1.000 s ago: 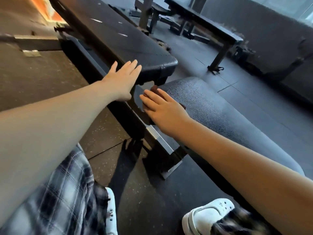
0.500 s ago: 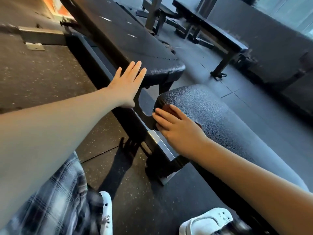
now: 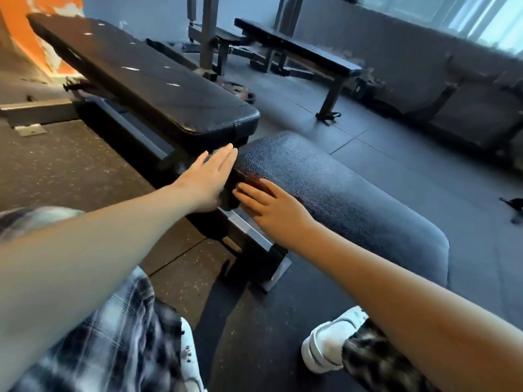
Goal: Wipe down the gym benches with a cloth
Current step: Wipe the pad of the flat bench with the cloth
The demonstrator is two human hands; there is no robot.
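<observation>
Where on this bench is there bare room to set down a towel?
Free: the black back pad, and the grey seat pad from the right hand to its near end. Crowded: the seat's far end, where the left hand and the cloth meet it.

- This is a gym, in its weights area.
- A padded bench with grained black upholstery stands in the foreground. A longer black pad is mounted just beyond it, above a steel frame.
- A second flat bench stands farther back on thin metal legs.
- Steel uprights of a rack rise behind the benches. What looks like a weight plate lies on the ground near their foot.
- The floor is dark rubber tiling with visible seams, and it is speckled on the left.
- A wide window runs along the far right wall.
</observation>
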